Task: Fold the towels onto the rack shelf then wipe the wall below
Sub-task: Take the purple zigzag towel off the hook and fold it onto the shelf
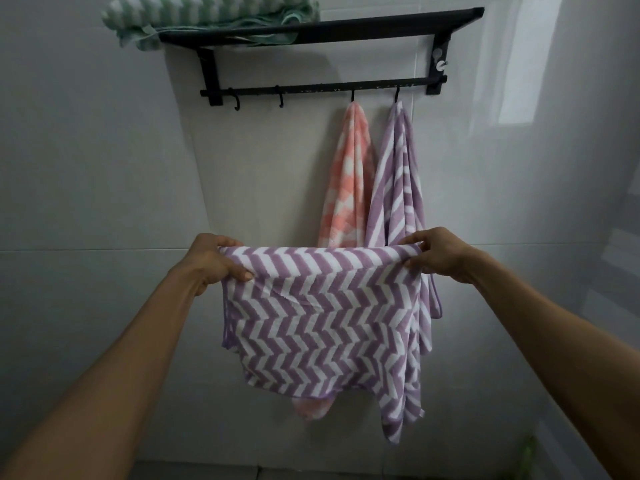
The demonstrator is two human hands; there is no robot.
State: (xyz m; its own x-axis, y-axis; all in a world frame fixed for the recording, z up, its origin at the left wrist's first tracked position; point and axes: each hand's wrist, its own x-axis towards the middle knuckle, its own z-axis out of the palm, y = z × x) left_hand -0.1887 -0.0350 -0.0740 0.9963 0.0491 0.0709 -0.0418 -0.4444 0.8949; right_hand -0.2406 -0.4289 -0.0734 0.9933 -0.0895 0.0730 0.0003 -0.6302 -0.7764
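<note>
Nearest, both bare forearms reaching forward and up toward the black rack [322, 27] on the wall [86, 168]. Left hand [211, 261] well below the rack's left end, fingers curled over the top fold and thumb pressed against the front, pinching the left upper corner of the purple zigzag towel [318, 313]. Right hand [440, 254] level with it, below the rack's right end, fingers and thumb likewise curled round the right upper corner. Towel stretched taut between the two hands, doubled over at the top edge, hanging in front of the wall far beneath the rack's hook bar [322, 88], lower hem uneven.

Behind it, closer to the rack: a pink checked towel [348, 174] hung from the third hook along the bar, its bottom tip peeking out under the held towel. Just beside it on the right, a second purple striped towel [398, 174] hung from the fourth hook, trailing down past the held towel's right side. Two hooks at the bar's left end bare.

Farthest, up on the rack's shelf at its left end: a folded green striped towel [207, 15], edges spilling a little over the shelf front.
</note>
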